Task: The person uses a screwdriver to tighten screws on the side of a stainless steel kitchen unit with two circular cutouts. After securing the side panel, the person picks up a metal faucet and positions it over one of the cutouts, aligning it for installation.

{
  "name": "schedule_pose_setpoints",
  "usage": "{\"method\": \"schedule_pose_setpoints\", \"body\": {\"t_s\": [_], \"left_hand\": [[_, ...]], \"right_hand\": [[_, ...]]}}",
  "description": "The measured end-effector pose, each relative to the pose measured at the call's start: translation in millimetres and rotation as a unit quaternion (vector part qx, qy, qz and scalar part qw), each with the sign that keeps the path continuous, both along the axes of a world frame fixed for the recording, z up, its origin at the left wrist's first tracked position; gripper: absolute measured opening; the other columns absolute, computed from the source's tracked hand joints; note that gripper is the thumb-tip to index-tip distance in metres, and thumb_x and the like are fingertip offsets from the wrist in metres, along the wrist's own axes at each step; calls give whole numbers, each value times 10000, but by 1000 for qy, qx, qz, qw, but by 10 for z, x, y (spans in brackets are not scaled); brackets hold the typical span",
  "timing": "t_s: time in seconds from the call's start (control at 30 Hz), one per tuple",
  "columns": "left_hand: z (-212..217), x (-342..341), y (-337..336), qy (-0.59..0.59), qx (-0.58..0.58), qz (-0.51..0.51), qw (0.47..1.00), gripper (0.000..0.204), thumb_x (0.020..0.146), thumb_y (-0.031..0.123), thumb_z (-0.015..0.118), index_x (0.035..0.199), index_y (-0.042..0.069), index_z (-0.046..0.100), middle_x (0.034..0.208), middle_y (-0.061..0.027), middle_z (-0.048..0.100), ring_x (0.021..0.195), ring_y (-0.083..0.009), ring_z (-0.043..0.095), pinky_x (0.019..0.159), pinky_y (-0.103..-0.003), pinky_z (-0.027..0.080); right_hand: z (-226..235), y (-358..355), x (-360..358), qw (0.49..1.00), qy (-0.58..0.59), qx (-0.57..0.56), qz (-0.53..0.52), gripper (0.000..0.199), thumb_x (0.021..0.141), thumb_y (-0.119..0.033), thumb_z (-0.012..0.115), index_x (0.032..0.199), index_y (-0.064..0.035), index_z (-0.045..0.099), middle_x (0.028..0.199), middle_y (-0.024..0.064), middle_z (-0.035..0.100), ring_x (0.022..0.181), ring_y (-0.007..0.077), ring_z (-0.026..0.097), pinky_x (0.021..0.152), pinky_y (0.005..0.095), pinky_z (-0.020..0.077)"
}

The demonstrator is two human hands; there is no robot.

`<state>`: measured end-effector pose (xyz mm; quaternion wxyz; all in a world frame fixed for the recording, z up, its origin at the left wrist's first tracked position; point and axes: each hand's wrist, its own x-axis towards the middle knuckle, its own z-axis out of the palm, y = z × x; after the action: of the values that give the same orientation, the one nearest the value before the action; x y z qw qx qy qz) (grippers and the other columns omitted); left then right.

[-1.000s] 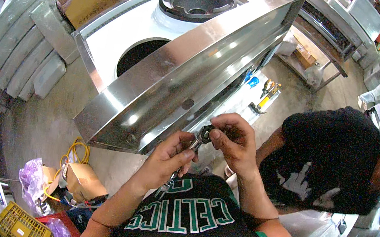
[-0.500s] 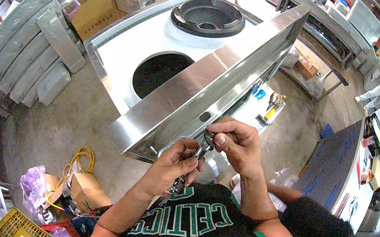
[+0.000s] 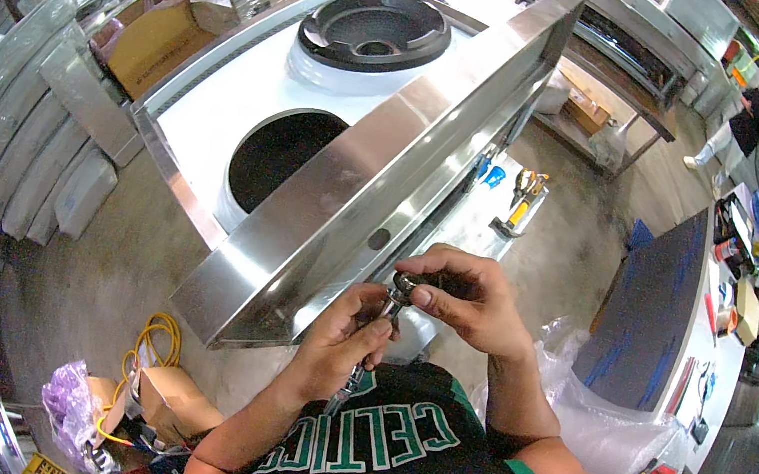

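Observation:
In front of my chest, my left hand point(image 3: 343, 337) is closed around a slim, shiny metal rod-like piece point(image 3: 397, 305) with a rounded head. It slants, its lower end toward my shirt. My right hand point(image 3: 475, 300) pinches the rounded head at the upper end between thumb and fingers. What exact kind of piece it is cannot be made out. Just beyond my hands stands a large stainless-steel stove point(image 3: 357, 137), its broad steel panel slanting away to the upper right. A black burner ring point(image 3: 376, 28) sits in its far round opening; the nearer opening point(image 3: 281, 159) looks dark inside.
A hammer point(image 3: 517, 216) and other tools lie on a white surface beyond the panel. To the right is a workbench point(image 3: 708, 386) with tools; wrapped panels point(image 3: 34, 125) stand left. A coiled yellow hose point(image 3: 158, 340) and cardboard box lie lower left. A person point(image 3: 744, 129) stands far right.
My view has shifted, so the stove sits further left. Both hands stay on the metal piece. A dark-clothed person close on my right has gone from view, and plastic wrap shows there.

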<state>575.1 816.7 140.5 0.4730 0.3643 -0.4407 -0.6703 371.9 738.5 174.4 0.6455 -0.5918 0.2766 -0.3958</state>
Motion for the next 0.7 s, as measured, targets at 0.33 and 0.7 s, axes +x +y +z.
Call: {"method": "schedule_pose_setpoints", "body": {"t_s": [0.33,0.7], "left_hand": [[108,-370,-290,-55,81,11,995,369,1005,150,587,1344,55,475,941,-84,639,694,-116,571,601,-251,477],[112,-861,-768,-143,7,39,989,589,1019,41,515,1560,96,287,1048,-100,620,672,-84,555,577,-221,476]], "right_hand": [[-247,-223,-331,996,-57,63,16,286,943,-134,734,1172,22,661,1031,28,699,982,105,636,876,270,519],[-716,-597,-552,960,-171,184,126,208,981,-188,695,1042,1,632,879,22,674,779,112,636,741,287,529]]}}
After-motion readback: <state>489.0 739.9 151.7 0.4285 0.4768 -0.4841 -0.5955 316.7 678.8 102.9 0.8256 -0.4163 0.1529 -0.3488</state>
